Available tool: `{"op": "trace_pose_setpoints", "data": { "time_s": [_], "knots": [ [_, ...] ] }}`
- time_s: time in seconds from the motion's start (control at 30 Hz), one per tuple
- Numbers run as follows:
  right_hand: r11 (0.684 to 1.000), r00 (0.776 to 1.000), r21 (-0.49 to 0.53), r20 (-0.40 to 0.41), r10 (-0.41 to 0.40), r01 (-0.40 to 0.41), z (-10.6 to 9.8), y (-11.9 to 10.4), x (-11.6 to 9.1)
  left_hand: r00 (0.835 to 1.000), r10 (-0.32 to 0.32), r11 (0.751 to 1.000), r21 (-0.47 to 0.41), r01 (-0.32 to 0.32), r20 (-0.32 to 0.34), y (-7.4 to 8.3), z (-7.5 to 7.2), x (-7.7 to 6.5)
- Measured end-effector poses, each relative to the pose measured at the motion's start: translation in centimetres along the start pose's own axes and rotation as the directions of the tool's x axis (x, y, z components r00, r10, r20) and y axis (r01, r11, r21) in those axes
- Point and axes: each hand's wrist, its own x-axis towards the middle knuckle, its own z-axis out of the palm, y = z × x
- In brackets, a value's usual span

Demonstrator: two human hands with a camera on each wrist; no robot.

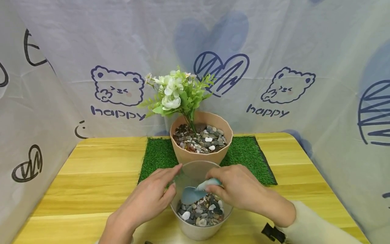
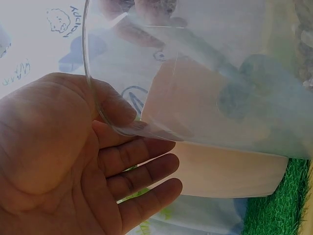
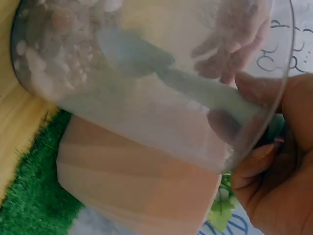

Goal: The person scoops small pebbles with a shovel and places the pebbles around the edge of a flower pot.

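Observation:
My right hand (image 1: 240,186) grips the handle of a small light-blue shovel (image 1: 191,196). The shovel's blade is tilted down inside a clear plastic bucket (image 1: 199,233), just over a layer of mixed pebbles (image 1: 204,211). In the right wrist view, the shovel (image 3: 132,51) shows through the bucket's wall. My left hand (image 1: 150,191) holds the bucket's left rim between thumb and forefinger. Its other fingers (image 2: 146,196) extend loosely outside the wall in the left wrist view. Right behind the bucket stands a peach flowerpot (image 1: 201,157) with pebbles and white flowers (image 1: 172,89) in it.
A green turf mat (image 1: 250,156) lies under the flowerpot on the wooden table (image 1: 91,176). Printed white cloth (image 1: 158,34) hangs at the back and both sides. Near my right sleeve is a black strap (image 1: 273,233).

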Motion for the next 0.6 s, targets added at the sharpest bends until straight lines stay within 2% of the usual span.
{"op": "trace_pose_setpoints", "data": {
  "time_s": [0.2,0.33,0.47,0.6],
  "knots": [
    [0.997,0.995,-0.057,0.087,-0.043,0.048,-2.0,-0.1,0.0,1.0,0.009,1.0,0.005,-0.009,-0.006,0.0,0.1,-0.1],
    [0.985,0.998,-0.16,0.033,-0.06,0.065,-3.0,-0.1,0.1,1.0,0.016,1.0,0.012,-0.016,-0.017,-0.1,0.1,0.0],
    [0.944,0.992,-0.311,-0.017,-0.123,0.112,-2.9,-0.3,0.1,1.0,0.014,1.0,0.007,-0.014,-0.01,0.0,0.1,0.0],
    [0.901,0.985,-0.407,-0.008,-0.17,0.153,-2.3,-0.7,0.2,1.0,0.011,1.0,-0.004,-0.011,-0.002,0.0,0.1,0.1]
  ]
}}
